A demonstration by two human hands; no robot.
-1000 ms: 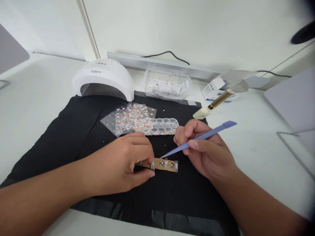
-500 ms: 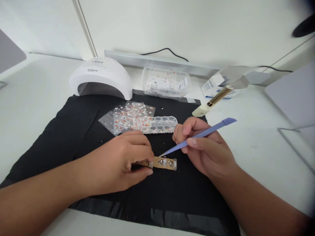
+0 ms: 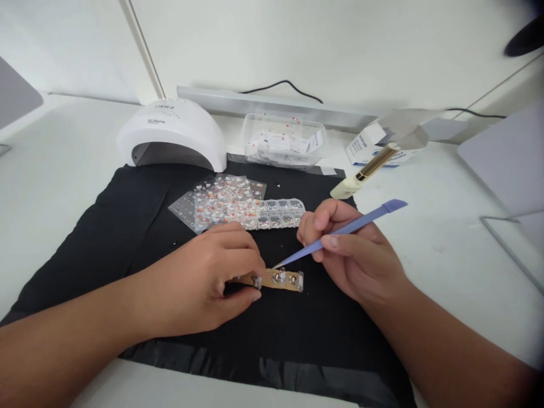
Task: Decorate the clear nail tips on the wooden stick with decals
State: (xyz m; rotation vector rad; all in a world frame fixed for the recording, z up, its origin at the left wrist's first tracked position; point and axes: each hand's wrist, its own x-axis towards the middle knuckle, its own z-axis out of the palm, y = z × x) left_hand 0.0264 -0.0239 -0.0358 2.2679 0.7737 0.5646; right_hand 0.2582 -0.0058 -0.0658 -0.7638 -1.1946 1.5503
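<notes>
My right hand (image 3: 359, 258) is closed round blue-violet tweezers (image 3: 359, 224) with a thin metal point. Their point is at the upper edge of a narrow tan strip (image 3: 267, 276), touching it or just above. Round metal studs and small clear, decorated pieces that look like false nail tips sit on the strip, one clear nail tip (image 3: 300, 281) at its right end. My left hand (image 3: 221, 272) has thumb and fingers closed about the strip's left part, which they partly hide. The strip is on or just above a black mat (image 3: 255, 351).
Behind the hands lie patterned sticker sheets (image 3: 221, 198) and a clear compartment case (image 3: 280, 214) of tiny decorations. Farther back stand a white nail lamp (image 3: 178, 124), a clear plastic tub (image 3: 284, 141), an opened white box (image 3: 365, 144) and a pale bottle with a gold cap (image 3: 361, 173).
The view has shifted slightly. Both hands keep their grips, and the tweezers' point stays at the strip's upper edge.
</notes>
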